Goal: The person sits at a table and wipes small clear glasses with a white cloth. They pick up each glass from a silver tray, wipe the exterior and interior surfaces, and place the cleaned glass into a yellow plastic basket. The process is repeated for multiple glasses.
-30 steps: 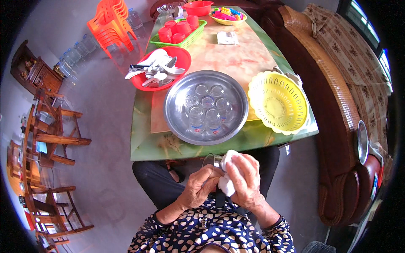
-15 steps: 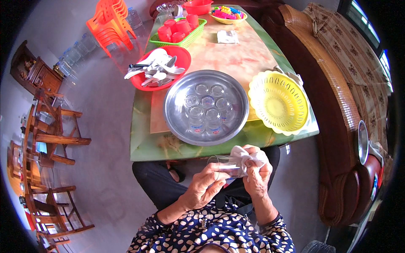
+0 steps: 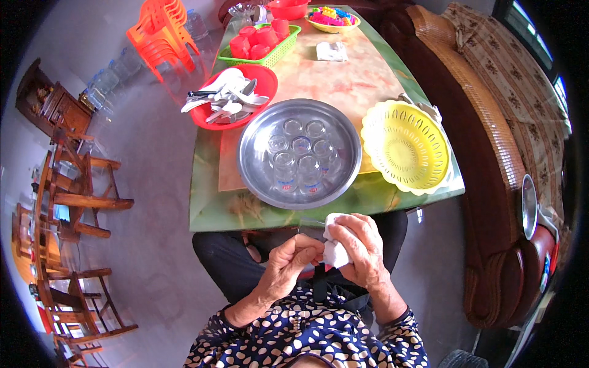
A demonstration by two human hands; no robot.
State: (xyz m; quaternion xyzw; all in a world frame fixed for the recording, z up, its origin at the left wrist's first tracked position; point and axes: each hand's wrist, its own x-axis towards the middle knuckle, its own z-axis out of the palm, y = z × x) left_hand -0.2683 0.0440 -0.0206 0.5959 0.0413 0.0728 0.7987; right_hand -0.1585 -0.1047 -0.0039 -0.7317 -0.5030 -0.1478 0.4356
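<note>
Over my lap, in front of the table's near edge, my left hand (image 3: 286, 262) is closed around the lower side of a clear drinking glass (image 3: 311, 228). My right hand (image 3: 363, 250) grips a white cloth (image 3: 335, 250) and presses it against the glass's right end; part of the glass is hidden behind cloth and fingers. Just beyond my hands, a round steel basin (image 3: 257, 175) on the table holds several clear glasses (image 3: 300, 145), grouped close together. Right of the basin is a yellow slotted plastic basket (image 3: 406, 150), tilted a little.
Left of the basin, a red bowl (image 3: 268, 80) holds spoons and other utensils. Farther back are a green basket (image 3: 270, 60) with red cups, a folded white cloth (image 3: 331, 51) and a bowl of colourful blocks (image 3: 331, 18). A brown sofa (image 3: 454, 122) runs along the right.
The glass has tilted, and my right hand has turned over, bringing the cloth lower and leftward onto the glass. My left hand has shifted slightly left. Things on the table stay put.
</note>
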